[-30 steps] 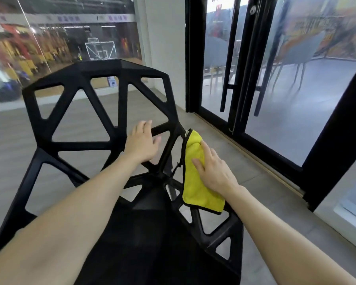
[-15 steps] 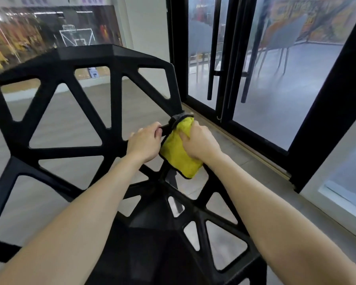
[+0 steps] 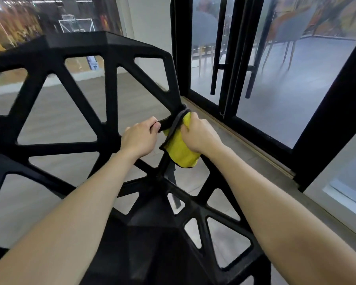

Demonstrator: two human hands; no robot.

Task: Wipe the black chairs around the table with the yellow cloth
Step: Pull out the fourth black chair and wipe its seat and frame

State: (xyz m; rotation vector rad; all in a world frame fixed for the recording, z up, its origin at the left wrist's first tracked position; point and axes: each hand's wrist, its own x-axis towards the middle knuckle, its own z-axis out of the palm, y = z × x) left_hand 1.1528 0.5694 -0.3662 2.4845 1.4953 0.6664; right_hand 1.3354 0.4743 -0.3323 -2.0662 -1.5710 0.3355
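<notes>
A black chair [image 3: 109, 95] with a lattice of triangular openings fills the head view, its backrest facing me and its seat below. My left hand [image 3: 141, 138] grips a short black strut at the right side of the backrest, fingers curled round it. Right beside it, my right hand [image 3: 199, 135] holds the yellow cloth [image 3: 181, 153] wrapped round the chair's right edge joint. The cloth's dark trim folds over the strut, and its lower part hangs below my hand.
A black-framed glass door [image 3: 230, 58] with long vertical handles stands close on the right, and grey chairs [image 3: 290, 31] show behind the glass. Grey floor [image 3: 245, 153] runs between chair and door. A white wall [image 3: 148, 23] lies behind the chair.
My right hand slid the cloth from the seat's side rail up to the backrest's right joint and wrapped it there. My left hand went from resting flat to gripping the strut. The view moved closer.
</notes>
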